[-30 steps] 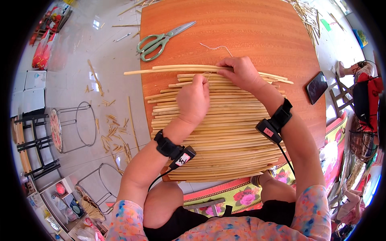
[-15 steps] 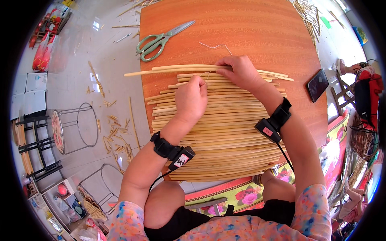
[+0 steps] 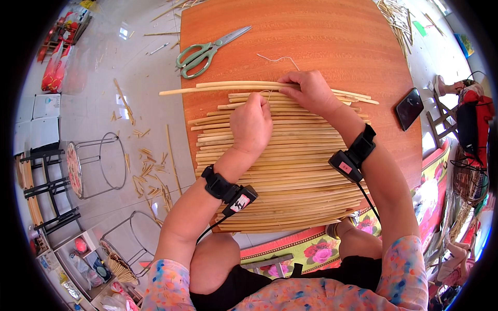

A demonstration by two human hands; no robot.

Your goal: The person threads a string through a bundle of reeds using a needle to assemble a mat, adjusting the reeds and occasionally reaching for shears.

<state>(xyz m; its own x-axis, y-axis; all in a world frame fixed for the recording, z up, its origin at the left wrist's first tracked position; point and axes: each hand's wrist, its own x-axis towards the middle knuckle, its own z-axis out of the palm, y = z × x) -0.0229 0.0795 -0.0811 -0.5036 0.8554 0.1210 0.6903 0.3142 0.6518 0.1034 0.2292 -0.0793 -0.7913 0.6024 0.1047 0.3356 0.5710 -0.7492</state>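
Round orange wooden bench (image 3: 321,36): mat of pale split reed strips (image 3: 280,171) unchanged under both hands. Left hand (image 3: 251,124) fisted, pinching thin white thread (image 3: 277,58); right hand (image 3: 311,90) still presses topmost strips. Green-handled scissors (image 3: 205,49) beyond.

Flat mat of pale reed strips (image 3: 290,171)

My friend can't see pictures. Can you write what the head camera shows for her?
A person's left hand and right hand press on a mat of pale reed strips lying on a round wooden table. Green-handled scissors and a dark phone lie nearby.
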